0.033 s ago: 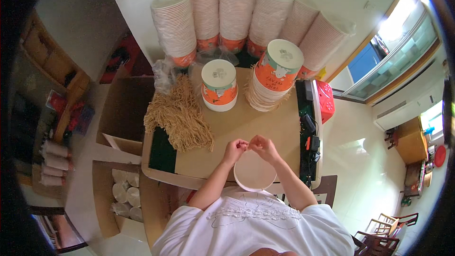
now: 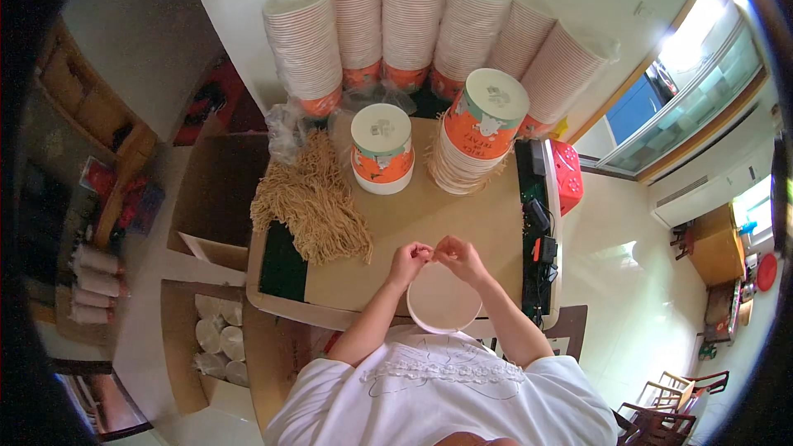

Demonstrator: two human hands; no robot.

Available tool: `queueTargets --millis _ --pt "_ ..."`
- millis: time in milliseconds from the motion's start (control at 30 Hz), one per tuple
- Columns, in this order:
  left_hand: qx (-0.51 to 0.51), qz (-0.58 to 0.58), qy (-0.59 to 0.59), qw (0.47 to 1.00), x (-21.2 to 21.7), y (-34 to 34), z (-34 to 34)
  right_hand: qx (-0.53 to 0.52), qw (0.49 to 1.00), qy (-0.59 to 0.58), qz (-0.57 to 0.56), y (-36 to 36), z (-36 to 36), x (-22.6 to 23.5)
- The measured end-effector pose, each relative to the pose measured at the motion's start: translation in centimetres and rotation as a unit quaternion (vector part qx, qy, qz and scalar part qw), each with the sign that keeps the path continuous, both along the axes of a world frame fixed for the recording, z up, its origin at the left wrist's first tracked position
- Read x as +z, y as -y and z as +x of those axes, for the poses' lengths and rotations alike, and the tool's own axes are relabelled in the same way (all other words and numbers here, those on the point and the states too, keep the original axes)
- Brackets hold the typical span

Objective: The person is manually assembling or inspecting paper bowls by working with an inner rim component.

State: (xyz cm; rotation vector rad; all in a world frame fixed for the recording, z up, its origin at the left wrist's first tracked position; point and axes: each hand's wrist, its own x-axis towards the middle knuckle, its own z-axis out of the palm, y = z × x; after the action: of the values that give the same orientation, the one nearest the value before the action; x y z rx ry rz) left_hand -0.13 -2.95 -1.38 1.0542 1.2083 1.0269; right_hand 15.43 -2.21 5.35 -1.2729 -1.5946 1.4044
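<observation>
A white paper bucket (image 2: pixel 444 301) sits with its open mouth toward me, between my forearms and close against my shirt at the table's near edge. At its far rim my left hand (image 2: pixel 410 262) and my right hand (image 2: pixel 461 259) meet, fingertips pinched close together. Whatever is between the fingertips is too small to make out. Left of my hands lies a heap of tan cords (image 2: pixel 314 202). Beyond them, an upside-down orange, green and white bucket (image 2: pixel 382 153) stands on the table. To its right is a stack of similar upturned buckets (image 2: pixel 486 128), with cord ends around its lower part.
Several tall plastic-wrapped stacks of buckets (image 2: pixel 413 25) line the wall. Power adapters and cables (image 2: pixel 538 231) run along the table's right edge, beside a red plastic stool (image 2: pixel 567 177). On the left are open cardboard boxes (image 2: pixel 183 339), one holding wrapped white items.
</observation>
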Motion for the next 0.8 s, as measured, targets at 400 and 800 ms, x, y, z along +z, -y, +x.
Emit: queueTargets --millis 400,800 --pt "0.034 -0.128 0.127 0.983 1.4 -0.3 -0.3 -0.033 0.995 0.088 0.046 -0.6 0.1 -0.5" --pt "0.041 -0.090 0.128 0.987 2.5 0.1 -1.0 0.082 0.987 0.125 -0.055 -2.1 -0.2 0.5"
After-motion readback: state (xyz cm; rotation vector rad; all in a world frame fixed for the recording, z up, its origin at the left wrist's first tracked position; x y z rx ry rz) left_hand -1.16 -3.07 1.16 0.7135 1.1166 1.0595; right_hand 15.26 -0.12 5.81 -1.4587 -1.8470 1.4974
